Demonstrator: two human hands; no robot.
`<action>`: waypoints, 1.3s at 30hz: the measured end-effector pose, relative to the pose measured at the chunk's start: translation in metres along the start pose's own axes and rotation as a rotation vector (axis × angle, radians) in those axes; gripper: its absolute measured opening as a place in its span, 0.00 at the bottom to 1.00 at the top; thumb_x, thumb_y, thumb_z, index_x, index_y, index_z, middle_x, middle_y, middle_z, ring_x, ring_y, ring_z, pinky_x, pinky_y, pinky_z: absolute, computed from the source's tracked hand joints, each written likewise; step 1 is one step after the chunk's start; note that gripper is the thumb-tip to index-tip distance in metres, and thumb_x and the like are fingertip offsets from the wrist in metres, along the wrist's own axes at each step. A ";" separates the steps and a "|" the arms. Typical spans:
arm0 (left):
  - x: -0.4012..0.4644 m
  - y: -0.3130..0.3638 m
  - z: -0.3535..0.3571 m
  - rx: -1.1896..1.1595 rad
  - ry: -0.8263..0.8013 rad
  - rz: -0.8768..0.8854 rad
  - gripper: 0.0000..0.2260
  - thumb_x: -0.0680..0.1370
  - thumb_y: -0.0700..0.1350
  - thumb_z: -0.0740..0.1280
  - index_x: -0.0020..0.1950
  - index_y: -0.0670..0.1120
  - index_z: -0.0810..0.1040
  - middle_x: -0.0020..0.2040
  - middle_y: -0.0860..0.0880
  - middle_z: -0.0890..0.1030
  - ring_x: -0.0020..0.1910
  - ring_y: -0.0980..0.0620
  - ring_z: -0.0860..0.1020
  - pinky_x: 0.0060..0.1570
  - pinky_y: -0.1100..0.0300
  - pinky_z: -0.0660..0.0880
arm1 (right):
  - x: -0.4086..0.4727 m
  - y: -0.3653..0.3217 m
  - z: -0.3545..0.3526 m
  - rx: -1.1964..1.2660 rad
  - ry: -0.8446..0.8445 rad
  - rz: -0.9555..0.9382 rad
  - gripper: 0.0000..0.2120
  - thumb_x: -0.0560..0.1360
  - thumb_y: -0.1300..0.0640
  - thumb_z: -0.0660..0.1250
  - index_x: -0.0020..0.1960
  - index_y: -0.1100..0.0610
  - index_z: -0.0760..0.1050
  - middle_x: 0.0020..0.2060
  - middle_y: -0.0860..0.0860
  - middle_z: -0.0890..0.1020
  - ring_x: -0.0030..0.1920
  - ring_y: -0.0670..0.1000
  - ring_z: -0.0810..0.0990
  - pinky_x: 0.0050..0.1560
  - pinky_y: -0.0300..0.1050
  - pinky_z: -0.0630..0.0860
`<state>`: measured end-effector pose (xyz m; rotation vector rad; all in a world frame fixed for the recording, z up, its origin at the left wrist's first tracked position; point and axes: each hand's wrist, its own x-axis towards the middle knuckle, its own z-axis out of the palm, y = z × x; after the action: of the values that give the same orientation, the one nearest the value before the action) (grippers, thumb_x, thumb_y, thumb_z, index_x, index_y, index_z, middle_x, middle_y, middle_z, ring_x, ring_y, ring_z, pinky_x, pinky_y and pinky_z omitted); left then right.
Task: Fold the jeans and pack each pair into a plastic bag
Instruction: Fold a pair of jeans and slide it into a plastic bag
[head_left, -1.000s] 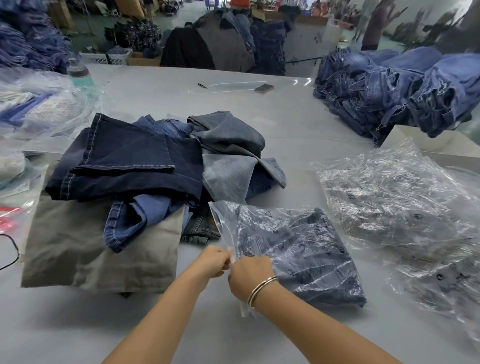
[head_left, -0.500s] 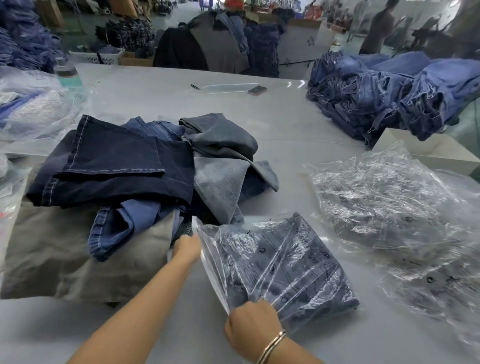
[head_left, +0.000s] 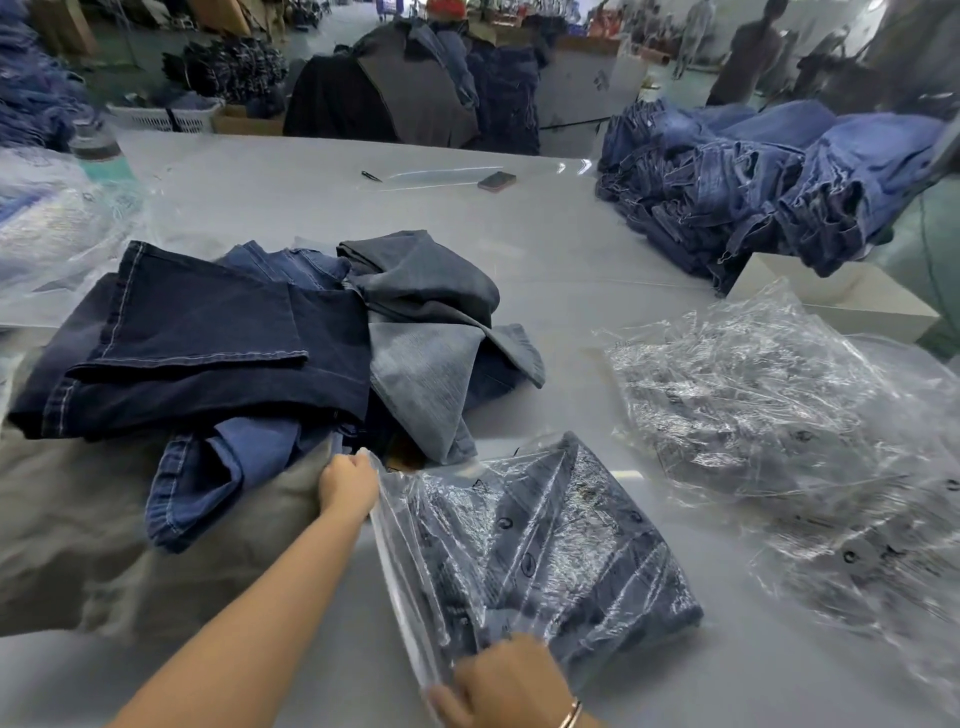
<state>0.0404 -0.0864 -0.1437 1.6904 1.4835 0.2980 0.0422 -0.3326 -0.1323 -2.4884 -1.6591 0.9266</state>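
Across the wide grey packing table (head_left: 519, 244) lies a loose heap of dark and faded denim jeans (head_left: 249, 358). Nearer, one folded blue pair sits in a crinkly clear plastic bag (head_left: 540, 545): soft, fairly heavy, its film probably slippery. Left hand (head_left: 347, 483) pinches the bag's far mouth corner, right hand (head_left: 501, 686) grips the near one, likely the best holds.

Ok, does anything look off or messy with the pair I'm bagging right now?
Nothing looks damaged. The folded jeans sit fully inside the plastic bag, which is crinkled, with its open flap stretched between the left hand and right hand. The loose jeans pile behind is just unfolded.
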 end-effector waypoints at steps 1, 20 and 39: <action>-0.003 -0.003 0.002 -0.039 -0.017 -0.011 0.21 0.82 0.50 0.57 0.62 0.32 0.72 0.63 0.33 0.74 0.59 0.35 0.73 0.58 0.48 0.71 | 0.002 0.012 -0.005 0.064 0.126 0.040 0.26 0.76 0.35 0.47 0.41 0.51 0.74 0.29 0.44 0.66 0.37 0.48 0.71 0.44 0.42 0.67; -0.079 -0.045 0.038 -0.548 -0.558 -0.341 0.11 0.74 0.36 0.69 0.51 0.41 0.68 0.33 0.42 0.81 0.28 0.46 0.78 0.29 0.56 0.75 | -0.005 0.177 -0.095 1.330 0.723 0.495 0.08 0.73 0.58 0.69 0.37 0.57 0.84 0.31 0.55 0.84 0.31 0.53 0.81 0.32 0.40 0.77; -0.086 -0.067 0.100 0.817 -0.341 0.613 0.40 0.64 0.79 0.41 0.73 0.68 0.36 0.70 0.55 0.21 0.70 0.48 0.23 0.65 0.30 0.33 | 0.050 0.146 0.013 -0.051 0.196 0.507 0.37 0.72 0.26 0.40 0.69 0.41 0.22 0.68 0.50 0.22 0.74 0.54 0.29 0.65 0.74 0.32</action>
<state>0.0363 -0.2105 -0.2234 2.6732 0.8255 -0.3277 0.1718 -0.3586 -0.2133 -2.9837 -1.0240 0.6305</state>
